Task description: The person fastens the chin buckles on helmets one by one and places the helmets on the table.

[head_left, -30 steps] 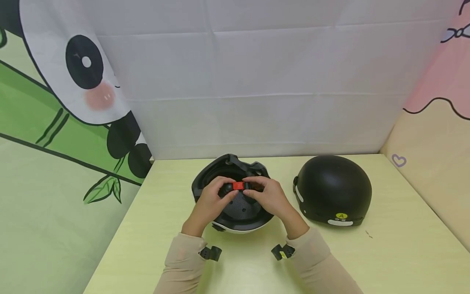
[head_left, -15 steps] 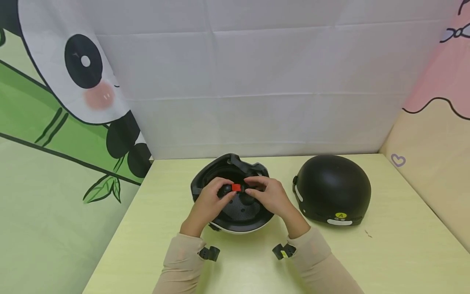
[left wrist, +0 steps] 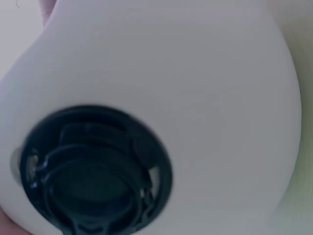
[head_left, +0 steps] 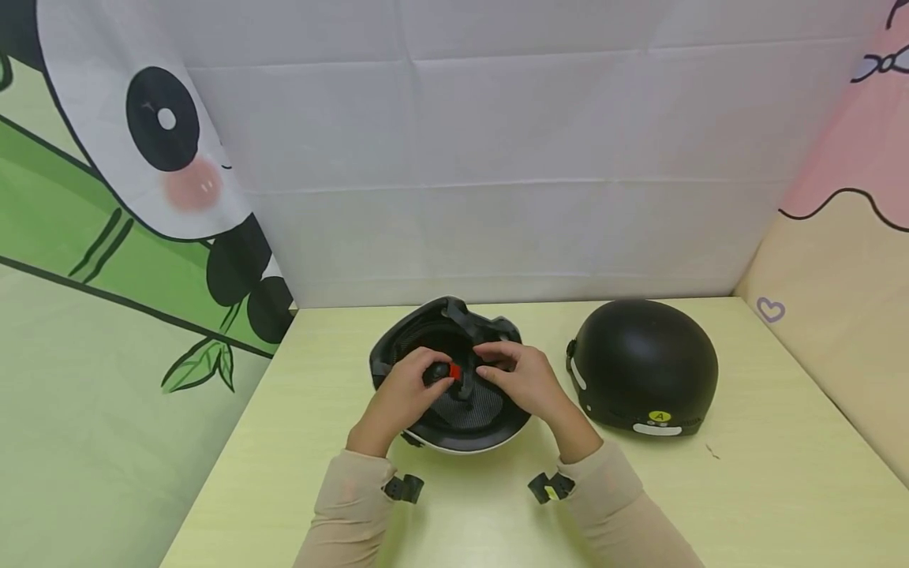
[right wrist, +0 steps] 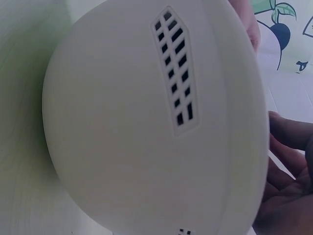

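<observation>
A helmet (head_left: 465, 418) with a white shell and black padded lining lies upside down on the table. My left hand (head_left: 399, 398) pinches a red-and-black strap buckle (head_left: 455, 371) over the helmet's opening. Close to the buckle's right side, my right hand (head_left: 524, 383) hovers with thumb and forefinger apart. A short dark strap piece (head_left: 465, 388) hangs between the hands. The left wrist view shows the white shell (left wrist: 230, 112) with a round black fitting (left wrist: 93, 186). In the right wrist view, fingers (right wrist: 291, 132) of the right hand show past the shell's edge.
A second helmet (head_left: 642, 367), matte black with a yellow "A" sticker, stands dome up to the right on the pale table (head_left: 767, 473). A white cloth backdrop (head_left: 511, 158) rises behind the table, with printed cartoon panels at both sides.
The red buckle has shifted slightly left and down with my left hand. A gap has opened between it and my right fingers, which earlier pinched the black strap end beside it.
</observation>
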Demonstrator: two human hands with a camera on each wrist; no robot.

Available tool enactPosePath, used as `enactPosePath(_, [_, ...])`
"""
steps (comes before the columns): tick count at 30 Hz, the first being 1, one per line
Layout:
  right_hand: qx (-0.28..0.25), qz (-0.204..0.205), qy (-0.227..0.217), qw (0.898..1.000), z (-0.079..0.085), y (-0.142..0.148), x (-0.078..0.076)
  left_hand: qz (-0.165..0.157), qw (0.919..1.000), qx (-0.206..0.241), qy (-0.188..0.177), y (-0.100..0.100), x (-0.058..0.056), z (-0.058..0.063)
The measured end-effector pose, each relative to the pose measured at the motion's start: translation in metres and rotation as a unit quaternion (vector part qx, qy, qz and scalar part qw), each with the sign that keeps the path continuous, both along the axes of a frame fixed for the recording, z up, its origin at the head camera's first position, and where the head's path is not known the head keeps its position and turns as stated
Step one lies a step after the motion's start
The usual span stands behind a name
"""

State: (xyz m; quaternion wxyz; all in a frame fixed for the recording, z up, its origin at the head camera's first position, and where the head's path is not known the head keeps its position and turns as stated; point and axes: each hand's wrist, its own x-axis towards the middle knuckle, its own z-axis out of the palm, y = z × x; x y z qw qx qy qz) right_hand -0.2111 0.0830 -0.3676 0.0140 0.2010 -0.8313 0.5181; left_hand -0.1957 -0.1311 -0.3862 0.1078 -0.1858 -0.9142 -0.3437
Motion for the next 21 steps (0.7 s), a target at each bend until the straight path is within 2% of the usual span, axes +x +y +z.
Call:
enactPosePath(3, [-0.001,-0.002,0.001,1.000,0.000,0.000,0.000,0.000,1.0000,0.008,0.002,0.000,0.001,0.000])
enactPosePath(6, [0.000,-0.004,0.002,1.000,0.000,0.000,0.001,0.002,0.9996,0.018,0.020,-0.001,0.003,0.000])
enactPosePath(11, [0.004,-0.005,-0.001,1.000,0.002,0.000,0.002,0.007,0.9965,0.047,0.068,-0.002,0.005,0.000])
enactPosePath(17, [0.006,0.000,-0.003,1.000,0.003,0.000,0.004,0.013,0.9921,0.071,0.103,-0.005,0.009,0.001])
enactPosePath(21, [0.003,0.007,-0.003,1.000,0.004,0.000,0.005,0.024,0.9849,0.091,0.145,-0.010,0.013,-0.001])
